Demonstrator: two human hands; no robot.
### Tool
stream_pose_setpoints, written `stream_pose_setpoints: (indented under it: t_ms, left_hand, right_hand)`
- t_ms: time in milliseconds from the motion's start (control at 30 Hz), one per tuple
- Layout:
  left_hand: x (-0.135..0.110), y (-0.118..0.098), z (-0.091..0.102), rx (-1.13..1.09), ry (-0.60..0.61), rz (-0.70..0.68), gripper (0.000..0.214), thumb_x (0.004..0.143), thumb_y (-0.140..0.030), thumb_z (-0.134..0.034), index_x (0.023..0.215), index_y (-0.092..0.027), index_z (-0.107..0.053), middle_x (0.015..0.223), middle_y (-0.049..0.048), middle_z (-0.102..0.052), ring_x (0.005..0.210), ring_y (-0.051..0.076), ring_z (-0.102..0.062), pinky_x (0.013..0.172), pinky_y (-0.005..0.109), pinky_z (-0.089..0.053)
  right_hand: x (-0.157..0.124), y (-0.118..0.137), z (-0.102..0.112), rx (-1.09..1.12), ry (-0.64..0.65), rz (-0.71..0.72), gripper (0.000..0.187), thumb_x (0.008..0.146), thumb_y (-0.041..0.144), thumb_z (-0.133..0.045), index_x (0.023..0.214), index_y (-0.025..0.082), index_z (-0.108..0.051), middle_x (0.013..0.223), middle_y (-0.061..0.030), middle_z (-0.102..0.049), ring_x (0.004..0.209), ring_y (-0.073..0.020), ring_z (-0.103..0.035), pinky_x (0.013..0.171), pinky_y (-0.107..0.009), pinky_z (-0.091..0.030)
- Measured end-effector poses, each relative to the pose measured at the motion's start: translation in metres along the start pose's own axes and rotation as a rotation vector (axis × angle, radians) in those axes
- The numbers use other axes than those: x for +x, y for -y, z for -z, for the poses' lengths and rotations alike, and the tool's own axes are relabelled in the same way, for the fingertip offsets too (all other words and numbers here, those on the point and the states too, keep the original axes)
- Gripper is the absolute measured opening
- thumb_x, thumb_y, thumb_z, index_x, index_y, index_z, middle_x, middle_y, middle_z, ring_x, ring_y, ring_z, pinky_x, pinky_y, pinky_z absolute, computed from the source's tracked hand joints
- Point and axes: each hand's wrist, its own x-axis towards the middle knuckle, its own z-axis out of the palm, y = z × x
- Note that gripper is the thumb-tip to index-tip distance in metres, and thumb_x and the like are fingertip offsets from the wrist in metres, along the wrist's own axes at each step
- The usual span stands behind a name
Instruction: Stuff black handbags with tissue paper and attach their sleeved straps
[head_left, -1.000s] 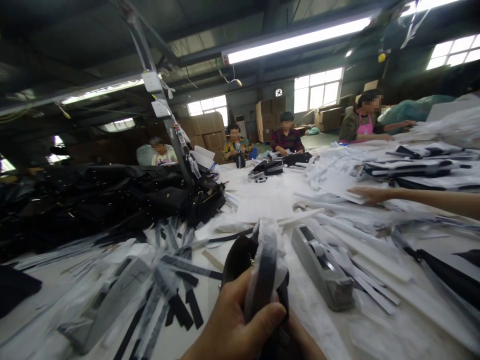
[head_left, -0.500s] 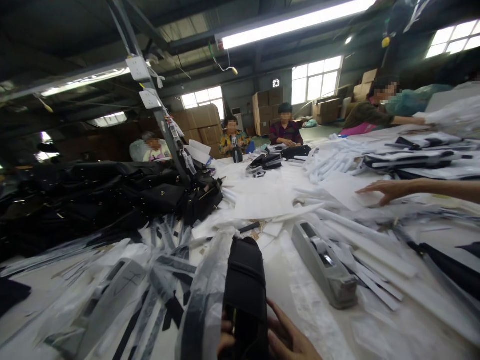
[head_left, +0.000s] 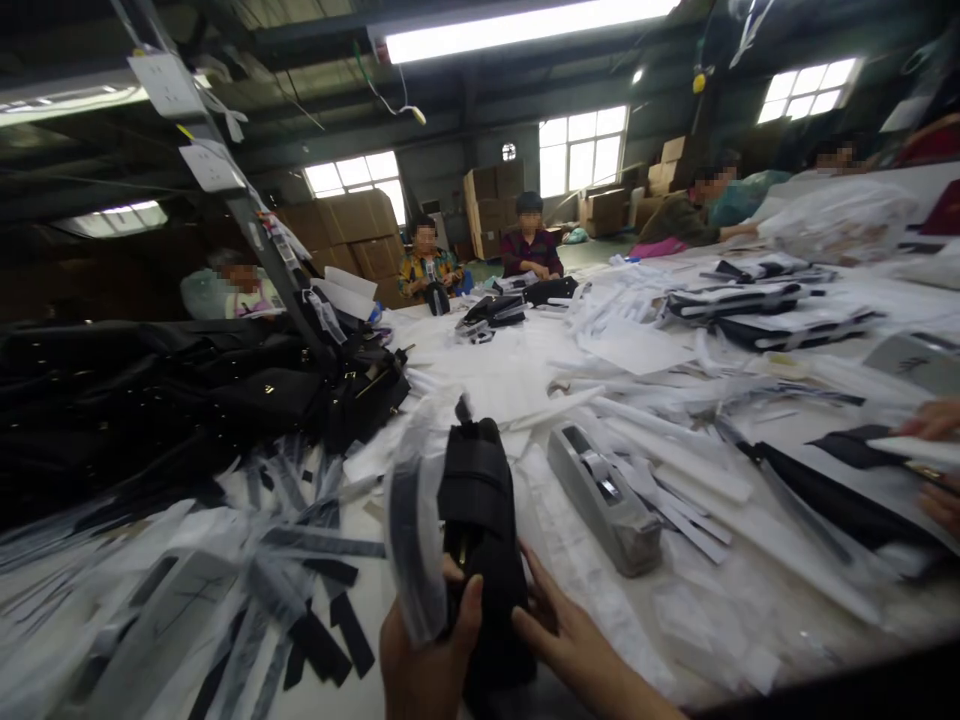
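Note:
A small black bag [head_left: 489, 560] stands on end in front of me, its narrow side with a flap and a bit of gold zipper facing me. My left hand [head_left: 429, 645] is closed on its left side, thumb toward me. Along that side curves a dark strap in clear plastic wrap [head_left: 415, 530], touching my left hand. My right hand [head_left: 564, 632] grips the bag's right side, thumb against the near face and fingers along the far edge. The bag's underside is hidden.
A grey tape dispenser [head_left: 604, 500] stands right of the bag; another dispenser [head_left: 161, 630] lies at left among wrapped black strips [head_left: 300, 570]. Black bags [head_left: 150, 400] are heaped at far left. A co-worker's hands [head_left: 941, 460] hold something at the right edge. White foam strips [head_left: 675, 440] cover the table.
The view has swung right. My left hand now shows more fully around the bag and strap. The co-worker's reaching arm at right has drawn back to a black item.

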Motion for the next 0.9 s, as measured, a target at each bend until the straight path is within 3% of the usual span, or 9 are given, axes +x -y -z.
stream_pose_setpoints:
  t_ms: [100,200,300,400,467,567,700,800,900]
  left_hand:
    - [-0.003,0.007,-0.009,-0.045,0.151,-0.031,0.035,0.076,-0.046,-0.077,0.1,-0.023,-0.067,0.101,0.0079,-0.073,0.101,0.029,-0.069,0.091,0.042,-0.054]
    - [-0.013,0.021,-0.002,-0.067,0.213,-0.052,0.076,0.07,-0.048,-0.083,0.135,-0.022,-0.052,0.134,0.0152,-0.061,0.127,0.034,-0.056,0.106,0.05,-0.045]
    - [-0.029,0.028,0.012,-0.146,0.233,-0.087,0.1,0.066,-0.054,-0.084,0.15,-0.026,-0.036,0.152,0.0167,-0.044,0.141,0.036,-0.04,0.114,0.053,-0.036]
    - [-0.038,0.035,0.031,-0.32,0.25,-0.098,0.078,0.085,-0.06,-0.063,0.15,-0.025,-0.037,0.155,0.0162,-0.041,0.141,0.033,-0.041,0.114,0.05,-0.038]
    - [-0.033,0.047,0.048,-0.303,0.183,-0.01,0.055,0.096,-0.052,-0.05,0.142,-0.021,-0.048,0.142,0.0159,-0.056,0.128,0.028,-0.057,0.107,0.045,-0.047]
    - [-0.01,0.076,0.078,-0.078,0.036,0.137,0.036,0.096,-0.041,-0.053,0.12,-0.016,-0.064,0.112,0.0125,-0.074,0.104,0.024,-0.071,0.095,0.039,-0.056]
    - [0.036,0.114,0.11,0.074,0.008,0.143,0.033,0.094,-0.037,-0.051,0.113,-0.013,-0.067,0.104,0.0121,-0.076,0.097,0.025,-0.072,0.089,0.037,-0.057]
    - [0.07,0.127,0.105,0.182,0.106,0.086,0.028,0.094,-0.034,-0.054,0.108,-0.015,-0.07,0.105,0.0093,-0.075,0.098,0.024,-0.071,0.092,0.038,-0.055]
    - [0.101,0.133,0.077,0.282,0.267,0.002,0.024,0.095,-0.034,-0.059,0.109,-0.017,-0.069,0.117,0.0088,-0.07,0.109,0.023,-0.065,0.099,0.046,-0.05]
  right_hand:
    - [-0.007,0.017,0.014,-0.442,-0.185,0.139,0.063,0.081,0.043,-0.073,0.139,0.024,-0.057,0.151,-0.0115,-0.047,0.137,-0.0322,-0.046,0.115,-0.049,-0.035]
    - [-0.022,0.034,0.012,-0.58,-0.266,0.309,0.039,0.09,0.034,-0.063,0.127,0.025,-0.066,0.135,-0.01,-0.06,0.123,-0.0276,-0.058,0.1,-0.041,-0.052]
    - [-0.039,0.043,-0.001,-0.614,-0.228,0.38,0.025,0.094,0.033,-0.058,0.113,0.023,-0.071,0.111,-0.0095,-0.07,0.098,-0.0226,-0.068,0.082,-0.032,-0.057]
    - [-0.048,0.043,-0.014,-0.667,-0.1,0.392,0.02,0.095,0.034,-0.059,0.103,0.023,-0.073,0.1,-0.0084,-0.073,0.092,-0.022,-0.069,0.082,-0.03,-0.057]
    - [-0.05,0.039,-0.02,-0.707,-0.035,0.403,0.02,0.095,0.034,-0.059,0.103,0.023,-0.073,0.098,-0.008,-0.074,0.091,-0.0219,-0.071,0.081,-0.029,-0.057]
    - [-0.049,0.032,-0.027,-0.763,-0.014,0.422,0.023,0.093,0.037,-0.061,0.106,0.023,-0.074,0.094,-0.0069,-0.076,0.084,-0.0214,-0.073,0.076,-0.028,-0.058]
    - [-0.045,0.028,-0.037,-0.806,-0.039,0.393,0.032,0.091,0.044,-0.063,0.112,0.022,-0.073,0.077,-0.0038,-0.076,0.065,-0.0192,-0.072,0.065,-0.026,-0.058]
    - [-0.041,0.028,-0.047,-0.822,-0.037,0.352,0.035,0.092,0.046,-0.061,0.112,0.02,-0.073,0.065,-0.0009,-0.072,0.054,-0.0167,-0.068,0.059,-0.025,-0.056]
    - [-0.039,0.031,-0.056,-0.828,-0.04,0.318,0.032,0.092,0.046,-0.06,0.104,0.02,-0.075,0.062,-0.0005,-0.07,0.052,-0.0161,-0.067,0.056,-0.023,-0.054]
